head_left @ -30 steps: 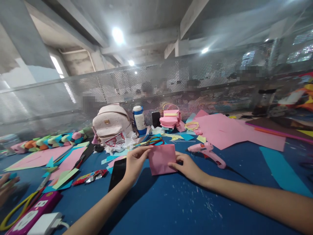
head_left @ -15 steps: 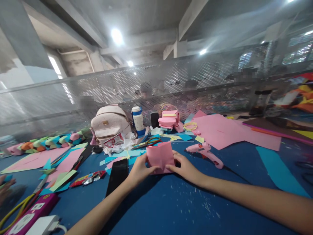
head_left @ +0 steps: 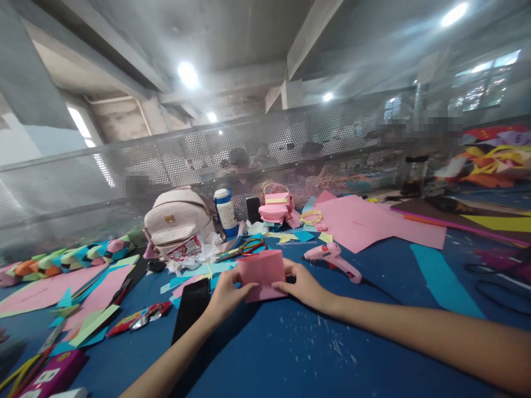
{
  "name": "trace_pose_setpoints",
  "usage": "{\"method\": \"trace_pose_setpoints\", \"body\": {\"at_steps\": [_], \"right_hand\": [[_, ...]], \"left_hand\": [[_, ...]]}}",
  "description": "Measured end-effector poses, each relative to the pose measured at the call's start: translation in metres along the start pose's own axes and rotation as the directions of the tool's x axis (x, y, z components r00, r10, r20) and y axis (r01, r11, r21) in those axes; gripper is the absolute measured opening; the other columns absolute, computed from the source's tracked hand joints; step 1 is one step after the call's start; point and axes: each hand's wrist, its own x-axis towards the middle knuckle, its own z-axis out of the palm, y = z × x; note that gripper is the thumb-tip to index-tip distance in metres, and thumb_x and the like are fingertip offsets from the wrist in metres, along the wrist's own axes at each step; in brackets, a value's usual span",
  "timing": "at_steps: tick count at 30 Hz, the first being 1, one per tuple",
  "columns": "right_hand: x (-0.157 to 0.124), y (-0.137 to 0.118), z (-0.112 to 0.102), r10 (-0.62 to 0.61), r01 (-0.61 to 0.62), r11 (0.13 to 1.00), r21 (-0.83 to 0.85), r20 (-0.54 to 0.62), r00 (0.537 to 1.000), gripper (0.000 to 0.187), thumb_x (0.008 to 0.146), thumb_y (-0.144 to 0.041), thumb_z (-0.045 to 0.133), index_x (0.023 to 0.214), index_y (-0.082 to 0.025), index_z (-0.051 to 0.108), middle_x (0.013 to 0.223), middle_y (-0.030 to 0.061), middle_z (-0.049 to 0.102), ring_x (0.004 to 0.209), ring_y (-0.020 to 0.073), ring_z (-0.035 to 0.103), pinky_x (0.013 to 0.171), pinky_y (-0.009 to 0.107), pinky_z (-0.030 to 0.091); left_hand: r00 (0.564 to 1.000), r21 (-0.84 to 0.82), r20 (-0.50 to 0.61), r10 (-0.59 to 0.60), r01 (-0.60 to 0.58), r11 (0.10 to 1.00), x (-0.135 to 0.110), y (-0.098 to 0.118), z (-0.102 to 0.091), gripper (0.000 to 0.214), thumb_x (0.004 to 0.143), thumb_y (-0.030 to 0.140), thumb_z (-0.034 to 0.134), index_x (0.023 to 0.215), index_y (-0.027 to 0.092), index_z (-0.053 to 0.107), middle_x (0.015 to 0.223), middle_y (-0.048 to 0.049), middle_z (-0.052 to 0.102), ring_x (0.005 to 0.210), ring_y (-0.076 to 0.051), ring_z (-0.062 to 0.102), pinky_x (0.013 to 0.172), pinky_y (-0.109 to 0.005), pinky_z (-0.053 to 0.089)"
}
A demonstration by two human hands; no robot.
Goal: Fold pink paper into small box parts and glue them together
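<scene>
Between my two hands stands a folded piece of pink paper (head_left: pixel 263 271), upright on the blue table. My left hand (head_left: pixel 230 293) grips its left side, thumb pressed on the near face and fingers behind. On the right side my right hand (head_left: pixel 301 284) holds it the same way, with its fingers partly hidden by the paper. Right of my hands lies a pink glue gun (head_left: pixel 334 261) with a dark cord. A black phone (head_left: pixel 191 307) lies beside my left wrist. Just behind the paper are scissors (head_left: pixel 244 249) and blue paper scraps (head_left: pixel 219 266).
A pale backpack (head_left: pixel 176 221), a white and blue bottle (head_left: pixel 226 213) and a pink paper bag-like model (head_left: pixel 277 209) line the back before a perforated metal screen (head_left: pixel 186 160). Pink sheets (head_left: pixel 360 221) lie back right. A red wrapper (head_left: pixel 141 319) and purple box (head_left: pixel 56 373) are at left.
The view has swung slightly right, so the table's things sit further left. Both hands keep hold of the pink paper. The other person's hand at the far left is almost out of view.
</scene>
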Motion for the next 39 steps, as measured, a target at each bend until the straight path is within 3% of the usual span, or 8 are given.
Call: {"method": "trace_pose_setpoints", "body": {"at_steps": [5,10,14,17,22,27,32,39], "right_hand": [[0.001,0.006,-0.002,-0.023,0.023,0.999,0.023,-0.020,1.000,0.017,0.080,-0.026,0.065,0.088,-0.016,0.075,0.101,0.0086,0.067,0.096,0.0241,0.062,0.086,0.035,0.051],[0.003,0.011,-0.001,-0.042,0.044,0.998,0.041,-0.049,0.998,0.017,0.079,-0.032,0.067,0.083,-0.016,0.074,0.098,0.0087,0.065,0.093,0.0235,0.062,0.081,0.034,0.052],[0.000,0.007,0.001,-0.051,0.051,0.998,0.034,0.011,0.999,0.019,0.080,-0.034,0.069,0.077,-0.016,0.073,0.097,0.0084,0.065,0.091,0.0233,0.062,0.077,0.032,0.052],[-0.001,0.001,0.000,-0.064,0.064,0.998,0.011,0.076,0.995,0.019,0.081,-0.035,0.070,0.080,-0.016,0.073,0.100,0.0083,0.064,0.094,0.0240,0.062,0.075,0.031,0.053],[0.005,-0.012,-0.015,-0.125,0.140,0.987,-0.076,0.184,0.975,0.019,0.077,-0.034,0.077,0.085,-0.018,0.072,0.104,0.0065,0.065,0.102,0.0249,0.058,0.089,0.035,0.048],[0.010,-0.018,-0.033,-0.242,0.316,0.894,-0.318,0.251,0.937,0.027,0.075,-0.030,0.080,0.096,-0.020,0.067,0.116,0.0059,0.059,0.114,0.0236,0.052,0.102,0.037,0.038],[0.011,-0.022,-0.033,-0.208,0.279,0.916,-0.287,0.254,0.945,0.012,0.085,-0.030,0.071,0.093,-0.021,0.068,0.116,0.0054,0.059,0.115,0.0213,0.053,0.103,0.038,0.038],[0.006,-0.032,-0.024,-0.174,0.244,0.947,-0.208,0.306,0.936,0.016,0.090,-0.034,0.064,0.086,-0.019,0.067,0.118,0.0071,0.059,0.117,0.0219,0.052,0.105,0.039,0.036]], "left_hand": [[1.000,-0.029,0.011,0.019,-0.018,0.999,0.000,-0.005,0.000,0.017,0.077,0.027,0.066,0.075,0.013,0.076,0.076,-0.0053,0.077,0.072,-0.023,0.070,0.068,-0.029,0.053],[0.998,-0.014,-0.064,0.026,-0.027,1.000,-0.004,-0.009,0.008,0.016,0.073,0.023,0.068,0.084,0.015,0.077,0.085,-0.0052,0.078,0.079,-0.023,0.070,0.076,-0.030,0.053],[0.995,-0.019,-0.100,0.015,-0.017,1.000,-0.005,-0.009,0.011,0.023,0.070,0.023,0.072,0.091,0.015,0.076,0.091,-0.0064,0.077,0.083,-0.024,0.070,0.076,-0.031,0.053],[0.997,-0.038,-0.080,0.004,-0.008,0.999,-0.005,-0.005,0.010,0.019,0.070,0.025,0.073,0.084,0.014,0.076,0.083,-0.0062,0.077,0.076,-0.023,0.070,0.070,-0.029,0.053],[0.998,-0.062,-0.066,0.009,-0.013,0.998,-0.004,0.001,0.007,0.013,0.069,0.026,0.073,0.073,0.014,0.076,0.070,-0.0038,0.075,0.065,-0.019,0.066,0.062,-0.026,0.050],[0.993,-0.102,-0.111,-0.026,0.015,0.995,0.001,-0.004,0.000,0.013,0.065,0.026,0.074,0.069,0.013,0.074,0.064,-0.0030,0.073,0.057,-0.016,0.063,0.055,-0.023,0.048],[0.991,-0.143,-0.115,-0.070,0.053,0.988,0.006,-0.013,-0.007,0.023,0.060,0.032,0.080,0.068,0.012,0.070,0.063,-0.0043,0.072,0.056,-0.016,0.063,0.054,-0.023,0.048],[0.992,-0.163,-0.102,-0.069,0.051,0.985,0.005,-0.012,-0.007,0.027,0.063,0.033,0.079,0.079,0.013,0.070,0.075,-0.0055,0.074,0.065,-0.018,0.066,0.061,-0.026,0.052]]}}
